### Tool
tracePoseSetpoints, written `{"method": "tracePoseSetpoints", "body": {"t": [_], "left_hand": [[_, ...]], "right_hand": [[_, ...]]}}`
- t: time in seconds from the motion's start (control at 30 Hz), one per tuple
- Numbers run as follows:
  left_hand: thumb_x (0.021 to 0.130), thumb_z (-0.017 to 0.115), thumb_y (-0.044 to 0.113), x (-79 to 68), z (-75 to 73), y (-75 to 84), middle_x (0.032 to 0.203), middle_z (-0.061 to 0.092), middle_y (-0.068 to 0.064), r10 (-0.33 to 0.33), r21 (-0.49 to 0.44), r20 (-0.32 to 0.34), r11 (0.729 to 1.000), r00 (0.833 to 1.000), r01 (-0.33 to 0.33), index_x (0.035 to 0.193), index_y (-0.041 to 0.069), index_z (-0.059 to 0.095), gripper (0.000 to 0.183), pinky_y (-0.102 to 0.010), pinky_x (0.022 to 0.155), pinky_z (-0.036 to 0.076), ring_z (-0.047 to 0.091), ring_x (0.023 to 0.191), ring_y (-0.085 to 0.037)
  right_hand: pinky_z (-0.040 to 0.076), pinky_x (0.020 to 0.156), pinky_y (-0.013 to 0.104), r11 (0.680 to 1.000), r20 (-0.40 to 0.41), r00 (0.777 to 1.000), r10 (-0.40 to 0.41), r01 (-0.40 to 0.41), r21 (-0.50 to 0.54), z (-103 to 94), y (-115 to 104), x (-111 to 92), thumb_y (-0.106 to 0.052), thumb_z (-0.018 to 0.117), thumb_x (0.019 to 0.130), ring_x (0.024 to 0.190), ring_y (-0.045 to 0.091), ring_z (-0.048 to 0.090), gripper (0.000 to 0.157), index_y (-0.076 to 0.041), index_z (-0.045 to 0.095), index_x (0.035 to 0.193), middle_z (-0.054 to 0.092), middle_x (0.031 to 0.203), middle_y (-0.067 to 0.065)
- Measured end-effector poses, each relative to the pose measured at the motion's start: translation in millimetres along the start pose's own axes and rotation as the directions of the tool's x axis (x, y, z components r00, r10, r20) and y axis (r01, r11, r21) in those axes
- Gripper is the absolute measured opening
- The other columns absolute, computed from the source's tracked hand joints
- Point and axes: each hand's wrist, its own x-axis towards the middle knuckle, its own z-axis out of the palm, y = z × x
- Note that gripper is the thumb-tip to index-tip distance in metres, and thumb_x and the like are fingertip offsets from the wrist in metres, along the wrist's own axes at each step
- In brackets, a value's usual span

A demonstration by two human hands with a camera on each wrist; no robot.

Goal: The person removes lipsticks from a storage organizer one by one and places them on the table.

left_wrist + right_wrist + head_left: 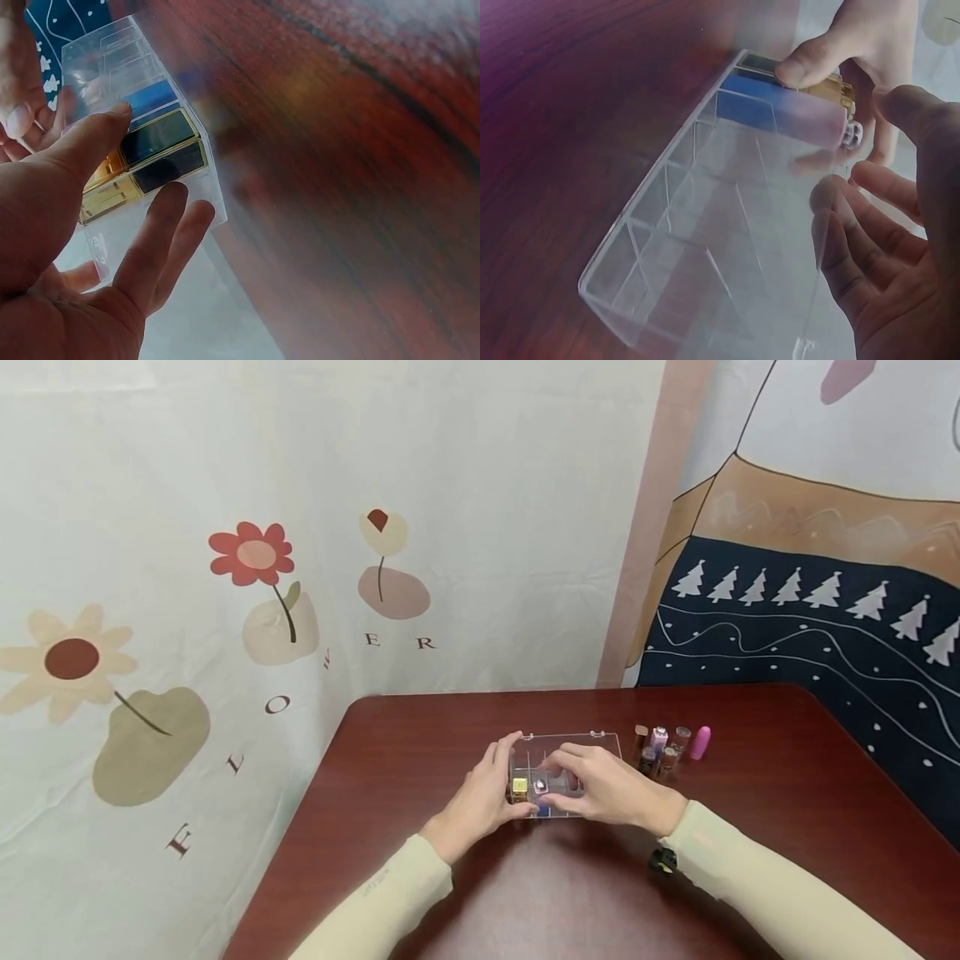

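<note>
A clear plastic organizer box [660,225] with thin dividers stands on the table. My left hand [483,785] grips its left end, thumb across the front and fingers around the end wall. Inside, by that thumb, sit two lipsticks with gold bases and dark caps, one of them a black-capped lipstick [169,166]. Beside them a blue-and-pink lipstick [780,111] stands in its own compartment. Over the box is my right hand [600,781], its thumb and loosely bent fingers spread around that lipstick's top with a gap, holding nothing. The compartments farther right show no lipsticks.
To the right of the box stand several lipsticks close together, including a pale pink lipstick [659,740] and a brown lipstick [668,762]. A bright pink tube [701,743] stands just beyond them. The dark red table [420,752] meets a curtain [480,527] behind.
</note>
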Motion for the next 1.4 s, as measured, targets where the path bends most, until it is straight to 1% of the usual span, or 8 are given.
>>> {"method": "tracePoseSetpoints", "body": {"t": [0.27, 0.53, 0.67, 0.83, 0.97, 1.13, 1.27, 1.4], "left_hand": [[0.089, 0.106, 0.023, 0.2, 0.8, 0.6, 0.156, 0.062, -0.025, 0.004, 0.005, 0.01, 1.0, 1.0, -0.004, 0.178, 0.009, 0.032, 0.117, -0.055, 0.098, 0.07, 0.08, 0.108, -0.044], [0.089, 0.106, 0.023, 0.7, -2.6, -0.1, 0.157, 0.061, -0.025, 0.002, 0.021, 0.024, 1.0, 1.0, -0.002, 0.178, 0.008, 0.031, 0.117, -0.055, 0.099, 0.07, 0.08, 0.108, -0.045], [0.09, 0.105, 0.025, 3.9, -5.5, 1.3, 0.157, 0.061, -0.025, 0.005, 0.028, 0.042, 1.0, 0.999, -0.006, 0.178, 0.008, 0.03, 0.117, -0.056, 0.1, 0.07, 0.079, 0.108, -0.043], [0.091, 0.104, 0.027, 4.1, -4.5, 2.4, 0.161, 0.059, -0.025, -0.028, 0.003, 0.068, 1.0, 0.997, 0.028, 0.179, 0.01, 0.028, 0.117, -0.055, 0.103, 0.069, 0.079, 0.112, -0.043], [0.09, 0.105, 0.024, -0.4, -0.8, 1.0, 0.16, 0.059, -0.025, -0.037, -0.007, 0.063, 0.999, 0.997, 0.038, 0.178, 0.01, 0.029, 0.118, -0.055, 0.103, 0.068, 0.079, 0.112, -0.043], [0.089, 0.106, 0.025, -2.6, 1.6, -0.2, 0.159, 0.06, -0.026, -0.031, -0.009, 0.067, 0.999, 0.997, 0.032, 0.178, 0.008, 0.029, 0.119, -0.055, 0.101, 0.069, 0.079, 0.108, -0.042], [0.089, 0.106, 0.024, -1.5, 1.1, 0.2, 0.159, 0.059, -0.026, -0.029, 0.01, 0.056, 1.0, 0.998, 0.028, 0.178, 0.007, 0.029, 0.119, -0.055, 0.101, 0.069, 0.08, 0.11, -0.043], [0.087, 0.107, 0.021, 1.4, 0.6, 1.0, 0.157, 0.06, -0.028, -0.011, 0.033, 0.036, 0.999, 0.999, 0.01, 0.177, 0.005, 0.03, 0.119, -0.056, 0.101, 0.07, 0.081, 0.11, -0.046]], "right_hand": [[0.053, 0.068, 0.013, 1.0, 0.022, 1.0, 0.005, -0.005, 0.007, 9.8, -0.1, 3.4, -0.031, 0.095, 0.101, 0.071, 0.001, 0.063, 0.03, -0.014, 0.081, 0.12, 0.079, 0.099, -0.002], [0.054, 0.068, 0.014, 0.999, 0.021, 0.999, -0.029, 0.028, 0.016, 11.5, -1.0, 8.0, -0.027, 0.093, 0.103, 0.072, 0.009, 0.069, 0.024, -0.013, 0.082, 0.118, 0.078, 0.099, -0.003], [0.054, 0.068, 0.014, 1.0, 0.027, 1.0, -0.015, 0.015, 0.01, 10.5, -1.4, 10.0, -0.026, 0.092, 0.103, 0.072, 0.008, 0.068, 0.022, -0.013, 0.082, 0.117, 0.079, 0.101, -0.004], [0.055, 0.07, 0.016, 1.0, 0.046, 0.999, 0.008, -0.008, 0.015, 8.8, -3.3, 9.7, -0.025, 0.091, 0.104, 0.073, 0.009, 0.067, 0.019, -0.013, 0.083, 0.117, 0.08, 0.102, -0.003], [0.055, 0.069, 0.017, 1.0, 0.049, 0.999, 0.005, -0.006, 0.014, 12.5, -3.4, 6.3, -0.024, 0.092, 0.103, 0.073, 0.013, 0.068, 0.02, -0.012, 0.083, 0.116, 0.079, 0.1, -0.002], [0.055, 0.068, 0.015, 1.0, 0.038, 0.999, 0.004, -0.004, 0.003, 18.2, -0.1, 2.4, -0.022, 0.092, 0.103, 0.072, 0.005, 0.064, 0.017, -0.014, 0.083, 0.114, 0.078, 0.099, -0.004], [0.056, 0.069, 0.015, 1.0, 0.049, 0.999, 0.007, -0.008, 0.023, 17.9, 0.7, 4.6, -0.022, 0.091, 0.104, 0.073, 0.004, 0.065, 0.015, -0.014, 0.081, 0.113, 0.078, 0.1, -0.003], [0.058, 0.069, 0.016, 0.997, 0.067, 0.996, 0.054, -0.057, 0.047, 15.5, 0.7, 7.1, -0.022, 0.091, 0.105, 0.074, 0.0, 0.064, 0.015, -0.014, 0.08, 0.111, 0.079, 0.098, -0.004]]}}
